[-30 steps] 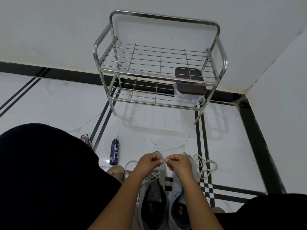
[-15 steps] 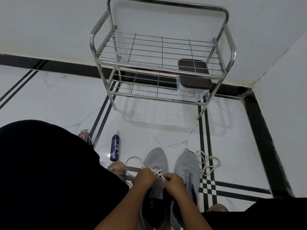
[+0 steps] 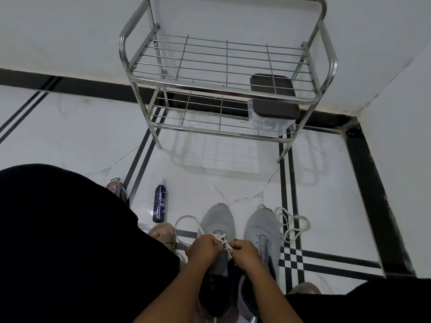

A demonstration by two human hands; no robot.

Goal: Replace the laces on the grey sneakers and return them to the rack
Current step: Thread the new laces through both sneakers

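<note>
Both hands have dropped onto the left sneaker (image 3: 218,226) — left hand (image 3: 204,248) and right hand (image 3: 245,252) pinch its white lace (image 3: 222,240). Grey sneakers lie low-centre, toes toward the rack (image 3: 326,66).

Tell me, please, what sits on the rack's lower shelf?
A clear box with a dark lid stands at the right end of the rack. Its contents can't be made out.

Two grey sneakers stand side by side, toes toward the rack (image 3: 224,88): left sneaker (image 3: 218,223) half-laced in white, right sneaker (image 3: 262,229) unlaced, loose lace (image 3: 291,226) beside it.
</note>
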